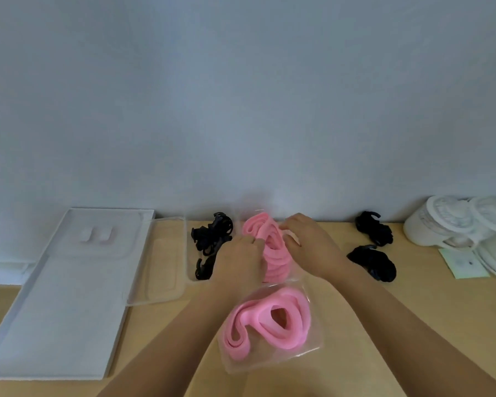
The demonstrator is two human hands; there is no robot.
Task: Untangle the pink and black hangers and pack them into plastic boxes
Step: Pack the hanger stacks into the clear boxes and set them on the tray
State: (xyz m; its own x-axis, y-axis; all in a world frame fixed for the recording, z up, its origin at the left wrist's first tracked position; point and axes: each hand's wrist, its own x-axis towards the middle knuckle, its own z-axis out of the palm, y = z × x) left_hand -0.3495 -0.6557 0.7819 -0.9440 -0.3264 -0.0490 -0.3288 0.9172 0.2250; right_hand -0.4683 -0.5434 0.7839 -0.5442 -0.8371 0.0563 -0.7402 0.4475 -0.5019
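Observation:
A bunch of pink hangers stands in a clear plastic box at the back middle of the table. My left hand grips its left side with curled fingers. My right hand holds its right side, fingers curled over the top. In front of them a second clear box holds more coiled pink hangers. Black hangers lie in another clear box left of my hands. Two loose black bundles sit on the right, the far black bundle and the near black bundle.
A clear lid and a long white foam tray lie at the left. White round containers and a pale paper card stand at the far right. A grey wall bounds the wooden table at the back.

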